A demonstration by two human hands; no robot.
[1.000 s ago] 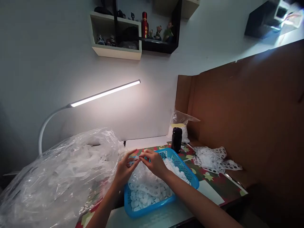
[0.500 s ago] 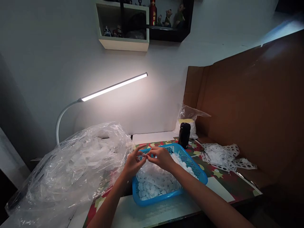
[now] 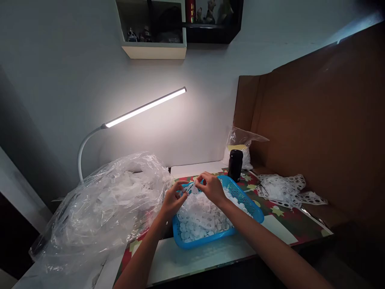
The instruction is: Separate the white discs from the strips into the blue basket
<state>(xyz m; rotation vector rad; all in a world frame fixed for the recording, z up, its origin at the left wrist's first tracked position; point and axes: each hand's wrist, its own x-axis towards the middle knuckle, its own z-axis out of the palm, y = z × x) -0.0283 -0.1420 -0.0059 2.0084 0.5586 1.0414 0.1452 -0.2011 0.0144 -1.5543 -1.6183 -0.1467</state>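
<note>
1. Moved since the earlier frame: left hand [image 3: 173, 199] and right hand [image 3: 211, 188] have drawn apart above the basket, the right rising toward its far rim; a small white perforated strip [image 3: 189, 188] now shows stretched between them.
2. Risks, as judged: too hard a pull could tear the strip at its holes; a loosened pinch could drop it among the white punched discs [image 3: 197, 214], where it would be hard to pick out; the right forearm, crossing above the right rim of the blue plastic basket [image 3: 204, 237], could nudge the basket if lowered.
3. Left hand: half closed, not spread; thumb and fingers pinch the strip's left end.
4. Right hand: half closed, not spread; its fingertips [image 3: 199, 181] pinch the strip's right end; the exact finger grip is partly hidden.
5. Strip, location: held in the air above the basket's far left corner; touching only the hands, as far as can be seen.
6. Nearby: large clear plastic bag [image 3: 105, 204] of white perforated sheets, just left of the basket; black bottle [image 3: 235, 165] beside the far rim; loose white perforated sheet [image 3: 279, 188] well to the right, on a Christmas-print tablecloth [image 3: 288, 225].
</note>
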